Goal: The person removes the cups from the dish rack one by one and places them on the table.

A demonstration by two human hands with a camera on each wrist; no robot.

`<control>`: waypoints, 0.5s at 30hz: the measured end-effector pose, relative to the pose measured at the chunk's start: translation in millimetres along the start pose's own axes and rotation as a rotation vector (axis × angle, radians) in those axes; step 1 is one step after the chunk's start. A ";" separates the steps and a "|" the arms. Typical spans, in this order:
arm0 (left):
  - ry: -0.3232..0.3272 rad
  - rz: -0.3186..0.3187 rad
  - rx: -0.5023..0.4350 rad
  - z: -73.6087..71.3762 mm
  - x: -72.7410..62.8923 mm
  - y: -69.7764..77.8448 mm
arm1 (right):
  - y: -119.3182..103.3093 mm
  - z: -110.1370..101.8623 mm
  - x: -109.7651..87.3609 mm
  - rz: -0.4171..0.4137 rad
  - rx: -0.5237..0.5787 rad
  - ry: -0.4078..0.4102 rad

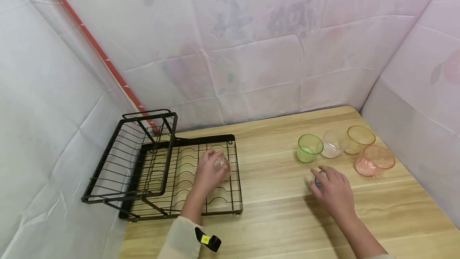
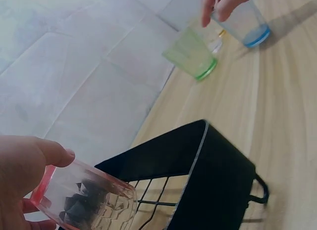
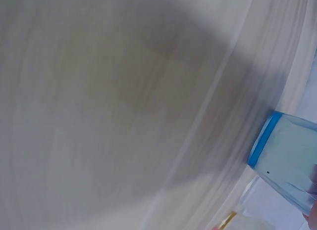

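Note:
My left hand (image 1: 209,173) grips a clear, pink-tinted glass (image 2: 91,195) by its base, over the right part of the black dish rack (image 1: 238,187). The glass is tilted with its mouth downward; whether its rim touches the wires I cannot tell. Over on the right, my right hand (image 1: 336,191) holds a blue-tinted glass (image 3: 287,156) from above, fingers and thumb about its upper part. Most of that glass is hidden under the hand in the head view. In the left wrist view the blue glass (image 2: 250,27) appears upright at the wooden table.
Behind the right hand stand a green glass (image 1: 307,153), a clear glass (image 1: 332,149), a yellow glass (image 1: 360,141) and a pink glass (image 1: 370,165). The rack's raised upper tier (image 1: 123,159) is at the left. White patterned sheets (image 1: 251,71) enclose the table (image 1: 266,211).

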State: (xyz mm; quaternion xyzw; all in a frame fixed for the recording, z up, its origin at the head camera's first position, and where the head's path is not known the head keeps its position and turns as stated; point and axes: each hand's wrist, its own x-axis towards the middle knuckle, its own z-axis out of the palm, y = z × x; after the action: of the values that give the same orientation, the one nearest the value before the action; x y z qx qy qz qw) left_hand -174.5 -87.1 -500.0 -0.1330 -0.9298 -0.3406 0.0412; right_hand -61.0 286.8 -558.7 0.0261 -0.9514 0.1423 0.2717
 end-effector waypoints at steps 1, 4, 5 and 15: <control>-0.004 0.002 0.002 0.4 -1.8 1.3 | 4.1 -0.1 1.3 0.008 -0.004 0.011; -0.005 0.021 0.012 2.2 -6.3 3.5 | 16.9 -1.0 5.4 0.069 -0.019 0.016; -0.006 0.027 0.013 2.9 -7.6 3.7 | 20.9 -1.9 7.0 0.099 -0.019 0.014; -0.021 0.043 -0.006 7.9 -19.1 1.4 | 62.3 -4.1 19.8 0.260 -0.037 -0.001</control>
State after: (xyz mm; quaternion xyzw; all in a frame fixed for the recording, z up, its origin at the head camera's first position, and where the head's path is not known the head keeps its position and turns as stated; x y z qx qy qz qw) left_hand -155.6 -85.2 -508.3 -0.1569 -0.9260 -0.3412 0.0383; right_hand -83.7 348.2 -560.9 -0.1023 -0.9493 0.1589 0.2511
